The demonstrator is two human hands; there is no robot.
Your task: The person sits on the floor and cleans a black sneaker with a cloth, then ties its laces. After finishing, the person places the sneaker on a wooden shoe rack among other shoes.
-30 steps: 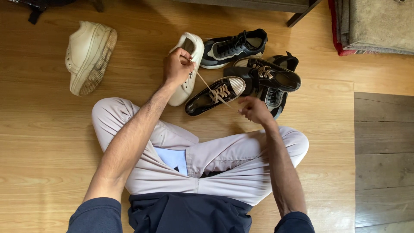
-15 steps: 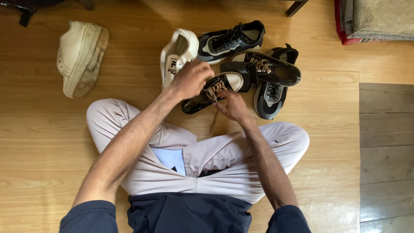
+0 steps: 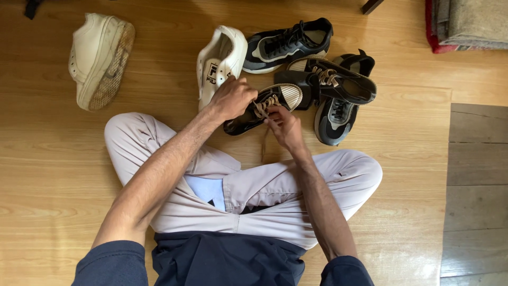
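Observation:
I sit cross-legged on a wooden floor. A black low shoe with a white toe cap [image 3: 283, 97] and tan laces [image 3: 263, 108] lies in front of my knees. My left hand [image 3: 232, 99] rests on the shoe's near side, fingers pinching a lace by the eyelets. My right hand [image 3: 284, 127] is just right of it, fingers closed on the other lace, whose loose end [image 3: 263, 144] hangs down toward my leg. Both hands meet over the lacing.
A white sneaker [image 3: 219, 61] lies on its side just left of the black shoe; another white sneaker [image 3: 99, 59] lies sole-out at far left. Three dark shoes [image 3: 288, 43] [image 3: 338, 85] [image 3: 335, 117] crowd the right. A folded rug [image 3: 468, 24] sits top right, dark boards [image 3: 476, 185] at right.
The laces were stretched wide apart between my hands a second ago. Both hands have come together over the black shoe's lacing, and one lace end now dangles loose.

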